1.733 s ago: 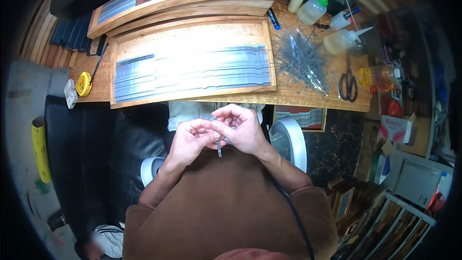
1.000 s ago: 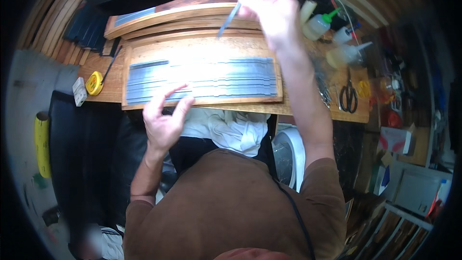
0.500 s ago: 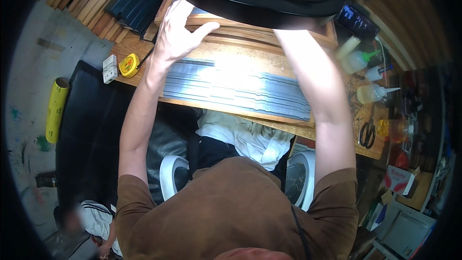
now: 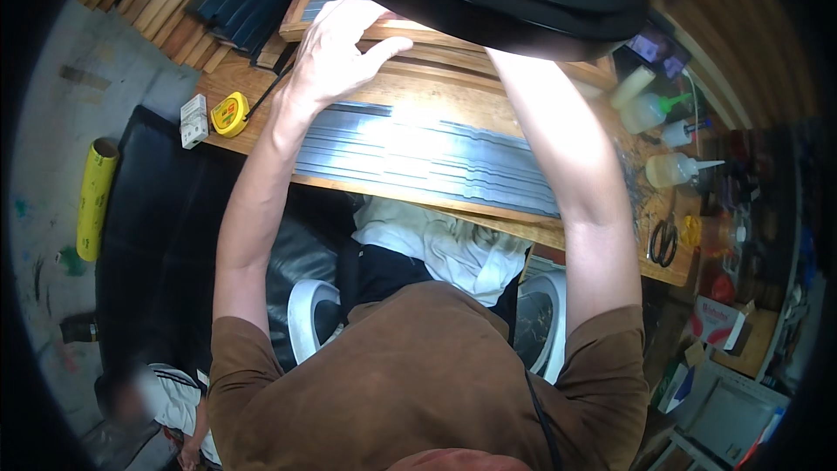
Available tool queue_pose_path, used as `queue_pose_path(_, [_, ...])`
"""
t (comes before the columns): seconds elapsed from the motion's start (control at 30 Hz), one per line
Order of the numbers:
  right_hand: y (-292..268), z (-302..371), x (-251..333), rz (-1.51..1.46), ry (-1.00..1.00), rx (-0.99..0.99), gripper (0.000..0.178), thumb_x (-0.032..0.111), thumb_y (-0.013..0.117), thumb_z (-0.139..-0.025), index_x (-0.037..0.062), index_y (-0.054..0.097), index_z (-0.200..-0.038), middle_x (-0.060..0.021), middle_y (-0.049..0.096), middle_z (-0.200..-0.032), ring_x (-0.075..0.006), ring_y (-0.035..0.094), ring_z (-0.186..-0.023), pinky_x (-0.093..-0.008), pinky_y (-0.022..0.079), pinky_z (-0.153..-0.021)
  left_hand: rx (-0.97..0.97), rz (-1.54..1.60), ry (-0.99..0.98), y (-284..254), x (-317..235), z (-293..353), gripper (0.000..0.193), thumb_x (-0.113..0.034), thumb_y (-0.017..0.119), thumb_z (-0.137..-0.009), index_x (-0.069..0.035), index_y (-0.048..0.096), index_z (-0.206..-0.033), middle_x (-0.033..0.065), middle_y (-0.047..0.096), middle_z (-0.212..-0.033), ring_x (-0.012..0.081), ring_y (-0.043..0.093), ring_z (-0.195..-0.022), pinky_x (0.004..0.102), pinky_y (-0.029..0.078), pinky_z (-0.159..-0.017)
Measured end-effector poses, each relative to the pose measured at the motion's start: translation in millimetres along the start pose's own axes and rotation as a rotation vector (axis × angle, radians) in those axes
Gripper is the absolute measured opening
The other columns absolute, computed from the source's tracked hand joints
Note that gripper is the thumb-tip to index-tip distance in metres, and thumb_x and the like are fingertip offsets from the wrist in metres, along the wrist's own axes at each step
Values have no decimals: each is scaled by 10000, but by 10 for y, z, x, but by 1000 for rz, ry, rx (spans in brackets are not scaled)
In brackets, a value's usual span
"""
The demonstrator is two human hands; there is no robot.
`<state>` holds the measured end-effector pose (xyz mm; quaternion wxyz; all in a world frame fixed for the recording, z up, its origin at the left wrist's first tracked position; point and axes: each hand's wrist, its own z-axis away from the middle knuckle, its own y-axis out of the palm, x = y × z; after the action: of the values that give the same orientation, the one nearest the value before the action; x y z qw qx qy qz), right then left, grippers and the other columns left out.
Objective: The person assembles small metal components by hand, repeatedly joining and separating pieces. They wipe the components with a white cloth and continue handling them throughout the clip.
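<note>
My left hand (image 4: 336,53) reaches over the near left edge of a wooden tray (image 4: 301,9) at the back of the bench. Its thumb stretches out to the right, apart from the fingers, and no held thing shows in it. My right forearm (image 4: 567,122) runs up beneath a large black oval hood (image 4: 488,0), which hides my right hand entirely. Thin grey strips (image 4: 497,162) lie side by side between my arms on the wooden bench, under a strong glare. Part of a grey sheet or strip shows inside the tray.
Left of my arm are a yellow tape measure (image 4: 229,114) and a small white box (image 4: 193,121). Squeeze bottles (image 4: 671,170), black-handled scissors (image 4: 664,243) and a lit phone (image 4: 654,48) lie on the right. Dark bars (image 4: 244,5) and wooden strips are stacked back left. Another person (image 4: 174,397) is low left.
My left hand has shifted slightly right, its fingers more bent over the tray. My right forearm has moved slightly left. The black hood appears further right and lower; the phone's screen picture differs.
</note>
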<state>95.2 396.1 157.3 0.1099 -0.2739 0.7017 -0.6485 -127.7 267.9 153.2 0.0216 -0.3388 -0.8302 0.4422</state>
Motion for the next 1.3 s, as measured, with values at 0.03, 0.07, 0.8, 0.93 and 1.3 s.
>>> queue_pose_path(0.03, [-9, 47, -23, 14, 2, -2, 193, 175, 720, -979, 1, 742, -1059, -120, 748, -913, -256, 741, -827, -372, 625, -743, -5, 31, -8, 26, -5, -19, 441, -429, 836, -901, -61, 757, -1131, 138, 750, -1061, 297, 705, -1053, 430, 549, -965])
queue_pose_path(0.07, [-33, 108, -57, 31, 6, -9, 194, 177, 719, -978, 1, 743, -1056, -121, 748, -912, -258, 740, -828, -374, 625, -741, -3, 19, 19, 88, -5, -60, 423, -420, 839, -901, -54, 763, -1100, 136, 746, -1026, 285, 692, -1010, 424, 542, -923])
queue_pose_path(0.8, [654, 3919, 634, -436, -86, 506, 652, 446, 793, -910, 41, 589, -1378, -269, 604, -1278, -445, 580, -1238, -572, 478, -1036, 93, 417, -214, 375, -1622, 2573, 192, -146, 805, -882, 8, 704, -936, 169, 714, -922, 370, 698, -1006, 549, 508, -1020])
queue_pose_path(0.93, [1143, 4024, 546, -296, 198, 536, 1095, 578, 788, -867, 186, 201, -1705, -360, 304, -1630, -597, 260, -1512, -742, 242, -1193, 509, 125, -519, 820, -1708, 2931, 762, -484, 831, -854, -70, 613, -1456, 304, 398, -1604, 535, 289, -1516, 703, 238, -1198])
queue_pose_path(1.3, [1602, 3737, 658, -223, 437, 673, 1039, 749, 535, -952, 169, 140, -1719, -294, 214, -1724, -528, 112, -1599, -750, 32, -1233, 965, -46, -515, 1370, -1577, 2480, 945, -652, 702, -892, -119, 430, -1625, 410, 202, -1658, 682, 94, -1518, 826, 124, -1168])
